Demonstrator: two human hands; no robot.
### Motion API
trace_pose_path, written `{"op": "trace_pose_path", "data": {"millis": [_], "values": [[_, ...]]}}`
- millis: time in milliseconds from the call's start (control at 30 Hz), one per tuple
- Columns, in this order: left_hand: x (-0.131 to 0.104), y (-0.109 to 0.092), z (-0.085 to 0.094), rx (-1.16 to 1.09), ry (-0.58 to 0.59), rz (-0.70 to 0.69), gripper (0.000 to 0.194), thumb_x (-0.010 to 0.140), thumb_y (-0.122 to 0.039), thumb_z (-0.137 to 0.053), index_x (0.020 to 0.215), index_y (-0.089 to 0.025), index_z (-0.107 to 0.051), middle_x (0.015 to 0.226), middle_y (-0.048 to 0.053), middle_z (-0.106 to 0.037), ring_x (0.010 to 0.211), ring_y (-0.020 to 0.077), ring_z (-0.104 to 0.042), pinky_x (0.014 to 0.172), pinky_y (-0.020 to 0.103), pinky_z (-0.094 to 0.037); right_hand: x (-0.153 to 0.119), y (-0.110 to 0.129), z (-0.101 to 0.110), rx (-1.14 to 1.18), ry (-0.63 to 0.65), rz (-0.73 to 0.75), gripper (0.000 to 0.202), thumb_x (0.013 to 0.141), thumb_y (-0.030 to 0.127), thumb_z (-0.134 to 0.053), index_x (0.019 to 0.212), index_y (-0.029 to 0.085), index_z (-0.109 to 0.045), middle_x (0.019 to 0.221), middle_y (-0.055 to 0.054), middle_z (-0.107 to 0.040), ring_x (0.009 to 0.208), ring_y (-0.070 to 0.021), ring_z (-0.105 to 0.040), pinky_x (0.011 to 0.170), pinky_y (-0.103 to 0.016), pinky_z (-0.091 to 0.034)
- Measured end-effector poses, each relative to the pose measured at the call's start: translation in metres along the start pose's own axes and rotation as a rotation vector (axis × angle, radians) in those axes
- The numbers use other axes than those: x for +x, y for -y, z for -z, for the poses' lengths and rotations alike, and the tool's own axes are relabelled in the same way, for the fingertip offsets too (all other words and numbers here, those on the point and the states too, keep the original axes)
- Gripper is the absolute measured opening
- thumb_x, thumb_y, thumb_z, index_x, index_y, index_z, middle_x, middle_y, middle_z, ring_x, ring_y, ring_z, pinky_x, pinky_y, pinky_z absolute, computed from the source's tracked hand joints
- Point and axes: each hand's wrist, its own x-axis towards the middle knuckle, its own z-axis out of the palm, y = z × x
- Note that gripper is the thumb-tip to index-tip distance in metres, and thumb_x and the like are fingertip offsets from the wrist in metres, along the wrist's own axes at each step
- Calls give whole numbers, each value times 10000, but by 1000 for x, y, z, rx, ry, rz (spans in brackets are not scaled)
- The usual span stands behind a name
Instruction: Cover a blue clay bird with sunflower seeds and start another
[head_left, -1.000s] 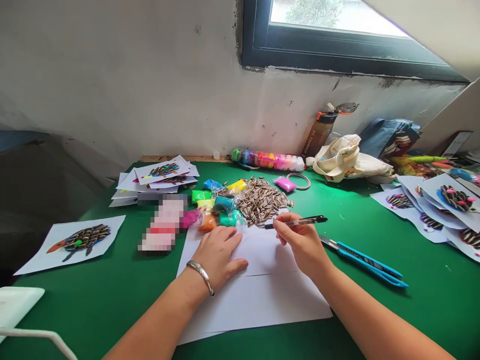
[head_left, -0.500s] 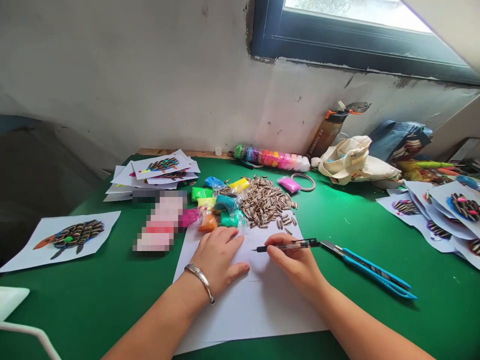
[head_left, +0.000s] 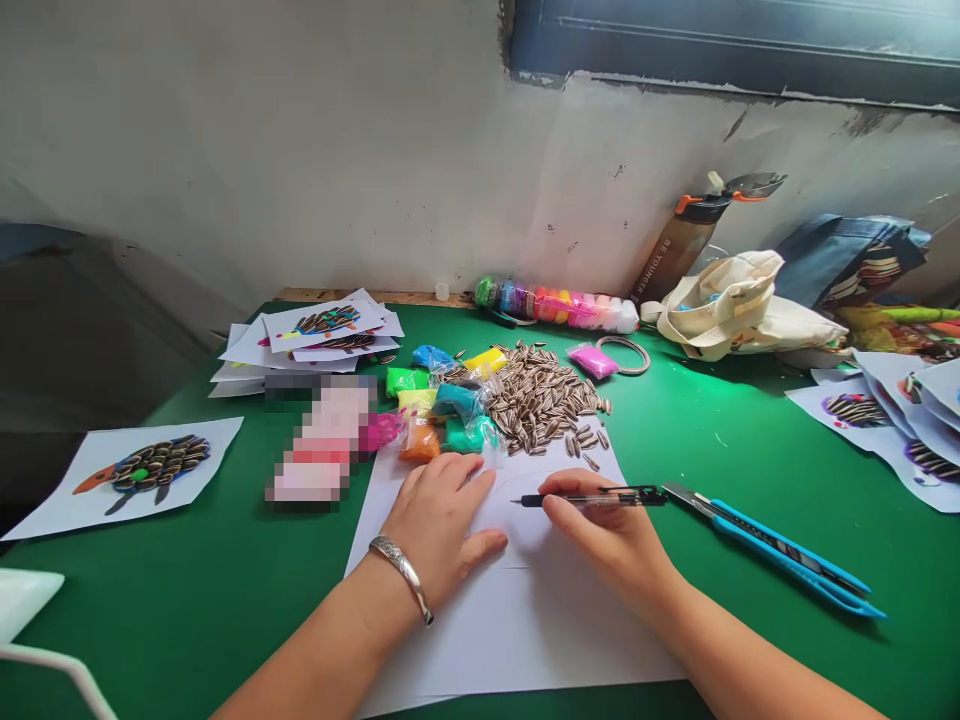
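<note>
My left hand [head_left: 442, 520], with a silver bangle [head_left: 403, 577] on its wrist, lies flat with fingers spread on the white paper [head_left: 540, 625]. In my right hand [head_left: 600, 520] is a black pen [head_left: 592, 497], pinched between thumb and fingers, its tip pointing left over the sheet. Faint drawn lines show on the paper between the hands. Just beyond the fingertips sit small bags of coloured clay [head_left: 457, 402] and a heap of sunflower seeds [head_left: 540, 395], some of them at the paper's top edge.
A blue utility knife [head_left: 787, 555] lies right of the pen. Seed-covered pictures are stacked at the back left [head_left: 307, 335] and right [head_left: 870, 425]; one turtle picture [head_left: 127, 475] lies at left. Against the wall stand a bottle [head_left: 679, 250] and a cloth bag [head_left: 739, 310].
The view has shifted slightly, so things at the right appear farther right. My right hand with the pen stays over the paper, and my left hand still rests on it.
</note>
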Motion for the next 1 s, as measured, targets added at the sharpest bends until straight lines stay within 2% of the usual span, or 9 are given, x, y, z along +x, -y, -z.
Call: {"op": "trace_pose_path", "data": {"millis": [200, 533, 833, 1000], "values": [[0, 1, -3, 0, -12, -3, 480, 769, -410, -649, 1212, -247, -566, 1304, 67, -540, 1200, 270, -447, 995, 458, -385, -1, -2, -5, -75, 45, 96, 107, 790, 235, -588, 849, 194, -667, 810, -45, -693, 780, -205, -640, 728, -344, -495], [1, 2, -6, 1, -17, -1, 489, 765, -415, -652, 1213, -234, -569, 1301, 71, -541, 1202, 272, -444, 997, 468, -379, 1, -2, -6, -112, 56, 145, 103, 788, 215, -585, 843, 201, -672, 792, -31, -709, 754, -192, -642, 713, -330, -486], [0, 2, -5, 12, -24, -1, 481, 771, -412, -639, 1217, -250, -564, 1314, 68, -534, 1214, 275, -438, 998, 455, -379, 4, 5, -5, -98, 95, 83, 112, 773, 183, -552, 774, 200, -663, 750, -21, -705, 722, -181, -628, 693, -308, -467], [0, 3, -8, 12, -35, -3, 488, 764, -405, -643, 1225, -271, -555, 1334, 62, -522, 1226, 277, -433, 1002, 455, -374, 6, 8, -2, -31, 105, 25, 118, 756, 160, -523, 703, 189, -624, 676, -10, -645, 660, -158, -578, 627, -273, -444]]}}
